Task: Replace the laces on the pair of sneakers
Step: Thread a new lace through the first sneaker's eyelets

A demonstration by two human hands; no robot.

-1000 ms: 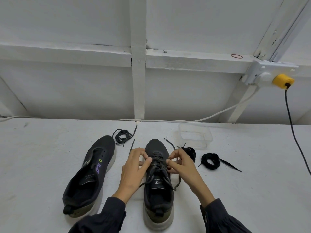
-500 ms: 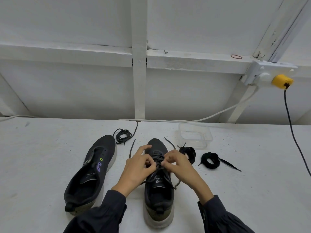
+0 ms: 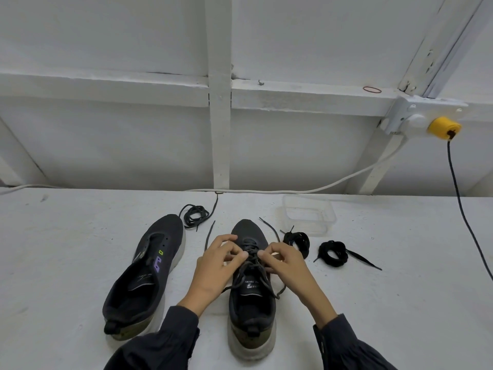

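Head view: the laced sneaker (image 3: 252, 313) is seen standing upright at the centre of the white table (image 3: 66, 263), toe pointed away from the person, heel nearest the camera. A dark grey lace (image 3: 262, 281) is threaded across its eyelets, and two loose ends are laid out past the toe on either side. The left hand (image 3: 218, 265) is held over the left side of the lacing with fingers curled, and the lace is pinched between thumb and forefinger. The right hand (image 3: 288, 265) is placed opposite, and the lace is likewise pinched at its fingertips; the two pinches are nearly touching above the upper eyelets. Both wrists are covered by dark sleeves. The second sneaker (image 3: 149, 271) is set just to the left, angled slightly, with its eyelets bare. A loose lace coil (image 3: 193, 214) is lying just beyond its toe. Two black lace bundles (image 3: 297, 241) (image 3: 333, 253) are placed to the right of the laced sneaker, with a clear plastic container (image 3: 309, 214) behind them. On the white wall, a yellow plug (image 3: 444, 128) is seated in a socket, and a black cord (image 3: 464, 209) is hanging from it.
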